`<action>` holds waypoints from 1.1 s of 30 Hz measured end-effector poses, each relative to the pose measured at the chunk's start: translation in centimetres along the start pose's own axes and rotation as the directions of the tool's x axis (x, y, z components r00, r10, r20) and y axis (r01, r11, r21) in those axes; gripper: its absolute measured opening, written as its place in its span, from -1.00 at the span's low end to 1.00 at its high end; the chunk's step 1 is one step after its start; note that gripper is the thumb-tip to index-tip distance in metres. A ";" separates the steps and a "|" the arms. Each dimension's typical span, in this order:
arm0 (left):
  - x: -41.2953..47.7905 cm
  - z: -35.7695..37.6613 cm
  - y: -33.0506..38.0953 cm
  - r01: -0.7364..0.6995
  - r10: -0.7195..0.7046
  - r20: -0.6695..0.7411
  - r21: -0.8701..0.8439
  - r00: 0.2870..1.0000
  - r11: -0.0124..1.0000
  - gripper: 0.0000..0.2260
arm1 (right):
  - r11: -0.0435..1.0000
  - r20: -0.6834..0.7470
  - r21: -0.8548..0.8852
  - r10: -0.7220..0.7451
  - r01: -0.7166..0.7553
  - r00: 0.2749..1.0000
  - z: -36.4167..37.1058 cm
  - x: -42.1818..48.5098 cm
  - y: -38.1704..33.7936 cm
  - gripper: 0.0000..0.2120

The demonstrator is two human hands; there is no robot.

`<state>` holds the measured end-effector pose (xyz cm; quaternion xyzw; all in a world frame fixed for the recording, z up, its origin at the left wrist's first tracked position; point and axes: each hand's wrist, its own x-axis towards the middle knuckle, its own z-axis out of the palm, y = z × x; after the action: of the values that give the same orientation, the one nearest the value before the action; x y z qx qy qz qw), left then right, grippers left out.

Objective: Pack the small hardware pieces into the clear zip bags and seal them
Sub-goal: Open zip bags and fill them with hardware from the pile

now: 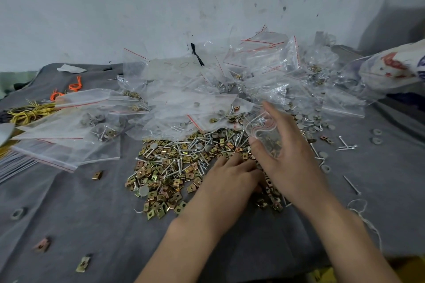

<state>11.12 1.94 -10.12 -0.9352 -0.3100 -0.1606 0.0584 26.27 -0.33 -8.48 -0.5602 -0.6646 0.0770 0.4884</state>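
From the head view, the right hand (284,158) grips a small zip bag (264,135) over the middle of the worktop (69,209). Its thumb is in front and its fingers behind, and the red-lined mouth is held agape. The bag hangs roughly upright with its long axis tilted. The mouth faces up and to the left, and the belly, already holding some metal pieces, sags toward the palm. The left hand (232,176) lies just below and left of that mouth, knuckles up on the pile of hardware (179,167), so it is the nearer hand for feeding. Its fingertips are hidden under the right hand, and I cannot tell whether it pinches anything. The pile mixes flat, squarish brass-coloured clip nuts (161,195), slim bright screws (207,142) and dull grey round washers (143,190). These are hard, small pieces, likely to slide. Thin, glossy, crinkled filled bags (202,92) are heaped toward the far edge, on a soft wrinkled grey cloth (103,225).
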 end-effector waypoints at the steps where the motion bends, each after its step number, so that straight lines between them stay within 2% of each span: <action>1: 0.1 0.0 -0.1 -0.009 0.009 -0.007 0.005 1.000 1.000 -0.80 | 1.000 0.000 0.000 0.002 -0.002 1.000 0.0 0.0 0.0 -0.42; 4: 0.1 0.3 -0.2 -0.027 0.028 -0.030 0.021 0.999 0.999 -0.80 | 1.000 -0.001 0.001 0.004 -0.004 1.000 0.1 0.0 0.1 -0.42; 8: 0.1 0.4 -1.1 0.003 -0.003 -0.008 0.008 1.000 1.000 -0.68 | 1.000 0.001 0.004 0.002 -0.002 1.000 -0.1 0.0 0.2 -0.42; 10: 0.0 -0.1 -1.9 0.074 -0.075 -0.021 -0.045 0.997 0.996 -0.69 | 1.000 0.003 0.005 0.000 0.000 1.000 -0.1 0.0 0.3 -0.42; 12: -0.1 -0.7 -2.6 0.180 -0.200 -0.095 -0.184 0.975 0.966 -0.77 | 1.000 0.006 0.010 -0.002 0.002 1.000 -0.2 -0.1 0.3 -0.43; 14: -0.3 -1.7 -3.3 0.310 -0.405 -0.126 -0.453 0.906 0.836 -0.84 | 1.000 0.008 0.007 -0.002 0.002 1.000 -0.3 -0.1 0.3 -0.43; 17: -0.7 -3.0 -4.3 0.351 -0.675 -0.050 -0.824 0.737 0.444 -0.92 | 1.000 0.018 0.000 0.004 -0.004 1.000 -0.3 -0.2 0.2 -0.43; 20: -0.9 -3.7 -4.8 0.258 -0.760 0.124 -0.964 0.638 0.059 -0.88 | 1.000 0.024 -0.008 0.002 -0.001 1.000 -0.2 -0.2 0.1 -0.43; 22: -0.9 -3.9 -4.8 0.208 -0.758 0.208 -0.973 0.618 -0.098 -0.87 | 1.000 0.018 -0.010 -0.001 0.002 1.000 -0.2 -0.1 0.1 -0.43; 24: -0.9 -4.0 -4.8 0.181 -0.758 0.248 -0.968 0.603 -0.173 -0.89 | 1.000 0.019 -0.005 0.002 -0.002 1.000 -0.2 -0.1 0.0 -0.44; 26: -1.0 -4.1 -5.0 0.181 -0.764 0.274 -0.962 0.584 -0.206 -0.90 | 1.000 0.025 -0.002 0.001 -0.001 1.000 -0.1 0.0 -0.1 -0.43; 33: -0.9 -3.9 -5.1 0.178 -0.775 0.279 -0.960 0.567 -0.216 -0.89 | 1.000 0.030 -0.007 0.003 -0.003 1.000 -0.1 -0.1 -0.2 -0.42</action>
<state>6.35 4.68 -6.66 -0.4232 -0.4424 -0.5337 -0.5834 26.22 -0.49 -8.38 -0.5618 -0.6712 0.0836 0.4763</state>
